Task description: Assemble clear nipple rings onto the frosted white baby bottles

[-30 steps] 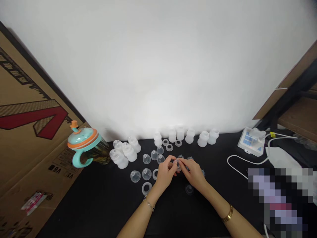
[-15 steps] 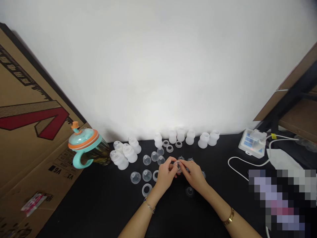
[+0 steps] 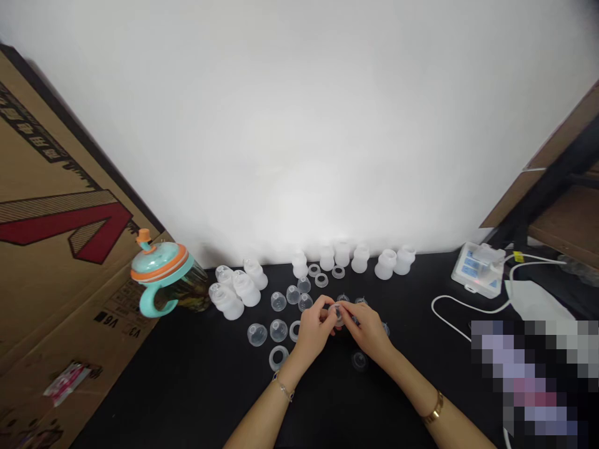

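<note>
My left hand (image 3: 314, 325) and my right hand (image 3: 367, 327) meet over the black table, both closed on a small whitish bottle collar ring (image 3: 337, 313). Fingers cover much of it; a clear nipple may sit inside, but I cannot tell. Beside my left hand lies another white collar ring (image 3: 294, 331), partly hidden, with a further collar ring (image 3: 279, 358) nearer me. Clear domed bottle caps (image 3: 279, 331) rest to the left. Around my right hand are clear silicone nipples, several partly covered by it, and one nipple (image 3: 360, 360) lies just below it.
White open bottles (image 3: 360, 258) line the wall, with several loose rings (image 3: 321, 280) before them. Capped bottles (image 3: 228, 304) stand in a group at left, beside a teal-lidded jug (image 3: 168, 280) and a cardboard box (image 3: 56, 249). A power strip (image 3: 478, 269) with a white cable lies right.
Both hands stay together on the collar ring, with barely any finger movement. The whole view has shifted very slightly; nothing on the table has visibly moved.
</note>
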`<state>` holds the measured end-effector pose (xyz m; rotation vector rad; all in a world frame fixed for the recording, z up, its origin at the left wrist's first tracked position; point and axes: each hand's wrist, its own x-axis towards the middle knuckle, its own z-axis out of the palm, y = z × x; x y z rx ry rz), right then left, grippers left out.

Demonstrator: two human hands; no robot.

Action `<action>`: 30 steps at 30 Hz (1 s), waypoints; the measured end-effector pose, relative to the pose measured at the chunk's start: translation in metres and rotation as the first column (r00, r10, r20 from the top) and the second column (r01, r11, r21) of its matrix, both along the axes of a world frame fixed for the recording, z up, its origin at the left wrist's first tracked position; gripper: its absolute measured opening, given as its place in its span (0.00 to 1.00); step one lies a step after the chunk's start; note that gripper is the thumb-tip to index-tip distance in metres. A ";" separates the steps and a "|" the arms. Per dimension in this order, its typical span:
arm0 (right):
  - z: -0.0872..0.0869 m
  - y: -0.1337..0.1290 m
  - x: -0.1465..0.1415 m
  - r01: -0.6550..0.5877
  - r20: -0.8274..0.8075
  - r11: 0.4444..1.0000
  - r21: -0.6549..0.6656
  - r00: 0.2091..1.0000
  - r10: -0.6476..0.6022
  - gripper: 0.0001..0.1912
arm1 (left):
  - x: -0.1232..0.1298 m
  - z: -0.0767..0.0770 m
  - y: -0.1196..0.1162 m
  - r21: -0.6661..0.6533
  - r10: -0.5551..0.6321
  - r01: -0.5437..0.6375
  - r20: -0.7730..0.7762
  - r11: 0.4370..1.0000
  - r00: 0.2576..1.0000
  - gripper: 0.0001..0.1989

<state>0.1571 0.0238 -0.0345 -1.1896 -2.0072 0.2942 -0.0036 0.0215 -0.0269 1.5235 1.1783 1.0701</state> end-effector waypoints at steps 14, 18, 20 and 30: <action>0.003 -0.001 0.000 -0.002 0.006 1.000 -0.012 1.000 0.002 0.15 | 0.000 0.002 -0.001 0.004 0.001 -0.001 -0.012 1.000 1.000 0.07; 0.002 -0.001 0.000 -0.006 0.001 1.000 -0.008 1.000 0.006 0.14 | 0.000 0.000 -0.001 0.003 -0.002 0.002 -0.013 1.000 1.000 0.06; 0.002 -0.001 0.000 -0.004 -0.003 1.000 -0.010 1.000 0.003 0.15 | 0.000 -0.001 0.000 -0.002 -0.006 0.006 -0.012 1.000 1.000 0.07; 0.001 -0.001 0.000 -0.009 -0.020 1.000 -0.021 1.000 0.008 0.15 | 0.001 -0.002 0.000 0.005 -0.003 0.003 -0.018 1.000 1.000 0.06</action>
